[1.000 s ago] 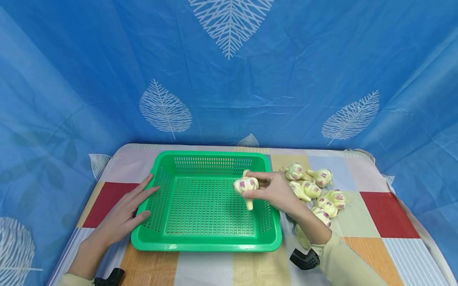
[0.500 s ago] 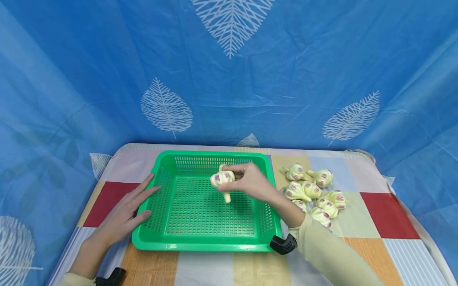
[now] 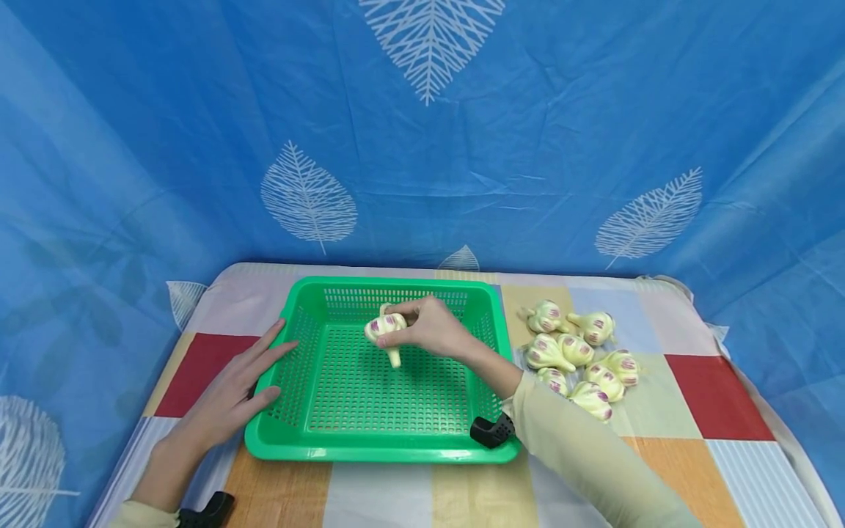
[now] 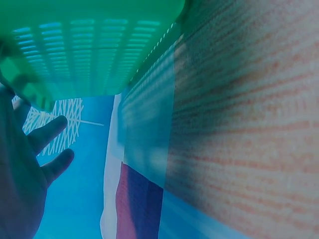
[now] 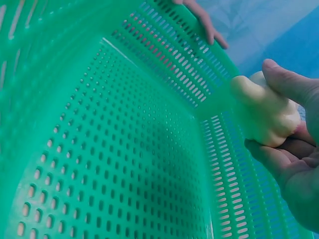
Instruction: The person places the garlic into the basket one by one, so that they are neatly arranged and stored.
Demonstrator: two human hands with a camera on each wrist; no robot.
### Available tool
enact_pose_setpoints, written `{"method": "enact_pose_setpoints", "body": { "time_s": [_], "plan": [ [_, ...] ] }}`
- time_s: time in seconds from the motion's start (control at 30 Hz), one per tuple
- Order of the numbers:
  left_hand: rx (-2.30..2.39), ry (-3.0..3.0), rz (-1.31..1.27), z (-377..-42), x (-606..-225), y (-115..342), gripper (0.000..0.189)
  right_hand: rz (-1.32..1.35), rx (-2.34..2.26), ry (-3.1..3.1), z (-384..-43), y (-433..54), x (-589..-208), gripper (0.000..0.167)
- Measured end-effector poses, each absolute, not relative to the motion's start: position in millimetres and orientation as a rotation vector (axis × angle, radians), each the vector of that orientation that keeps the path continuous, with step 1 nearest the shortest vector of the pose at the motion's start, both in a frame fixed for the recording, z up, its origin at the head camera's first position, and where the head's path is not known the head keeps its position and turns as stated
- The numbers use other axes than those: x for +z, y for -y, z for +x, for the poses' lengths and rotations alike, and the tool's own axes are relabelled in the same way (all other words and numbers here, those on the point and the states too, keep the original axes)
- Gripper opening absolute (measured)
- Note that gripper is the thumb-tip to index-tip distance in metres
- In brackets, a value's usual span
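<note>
A garlic bulb point(image 3: 386, 329), pale with purple patches, is pinched between the thumb and fingers of my right hand point(image 3: 432, 328). The hand holds it above the floor of a green perforated basket point(image 3: 383, 451), with the stem pointing down toward me. In the right wrist view the same garlic bulb point(image 5: 269, 112) shows its pale underside, and nothing else lies on the visible basket floor. My left hand point(image 3: 227, 392) rests against the basket's left rim with its fingers extended. In the left wrist view those fingers point(image 4: 52, 134) are spread beside the basket wall.
Several more garlic bulbs point(image 3: 576, 350) lie in a loose cluster on the checked tablecloth point(image 3: 660, 389), right of the basket. A blue curtain point(image 3: 422, 176) with white leaf prints hangs behind and at both sides of the table.
My right hand has carried the garlic bulb leftward, from the basket's right side to near its middle. The left hand stays at the rim.
</note>
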State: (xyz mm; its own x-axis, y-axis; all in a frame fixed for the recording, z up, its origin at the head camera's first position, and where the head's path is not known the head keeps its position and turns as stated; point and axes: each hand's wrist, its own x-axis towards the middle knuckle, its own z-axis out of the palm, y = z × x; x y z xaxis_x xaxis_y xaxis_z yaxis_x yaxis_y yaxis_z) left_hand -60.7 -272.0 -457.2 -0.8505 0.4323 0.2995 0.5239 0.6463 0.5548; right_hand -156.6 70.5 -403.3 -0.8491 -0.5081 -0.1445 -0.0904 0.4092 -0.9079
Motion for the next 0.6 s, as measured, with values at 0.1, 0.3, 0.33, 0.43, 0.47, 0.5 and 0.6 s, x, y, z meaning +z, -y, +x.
{"method": "enact_pose_setpoints", "body": {
  "time_s": [0.1, 0.3, 0.33, 0.43, 0.47, 0.5, 0.6],
  "plan": [
    [-0.981, 2.728, -0.796, -61.1, -456.5, 272.8, 0.073, -0.538, -1.369, -2.28, -160.7, -64.3, -402.5, 0.06],
    [-0.976, 2.756, -0.779, -61.7, -454.1, 271.5, 0.072, -0.616, -1.292, -2.28, -167.8, -41.6, -406.3, 0.057],
    [-0.975, 2.757, -0.779, -61.8, -453.7, 271.2, 0.072, -0.627, -1.282, -2.288, -168.5, -37.0, -408.2, 0.056],
    [-0.971, 2.755, -0.775, -62.2, -453.5, 271.6, 0.072, -0.647, -1.279, -2.32, -169.3, -22.8, -416.9, 0.055],
    [-0.971, 2.754, -0.774, -62.2, -453.2, 271.8, 0.072, -0.651, -1.278, -2.339, -169.1, -18.2, -420.5, 0.056],
    [-0.966, 2.753, -0.774, -62.3, -452.9, 272.2, 0.072, -0.652, -1.274, -2.358, -168.7, -13.9, -424.2, 0.057],
    [-0.959, 2.757, -0.764, -61.7, -451.6, 273.7, 0.072, -0.661, -1.247, -2.408, -166.8, -1.6, -436.3, 0.06]
  ]
}}
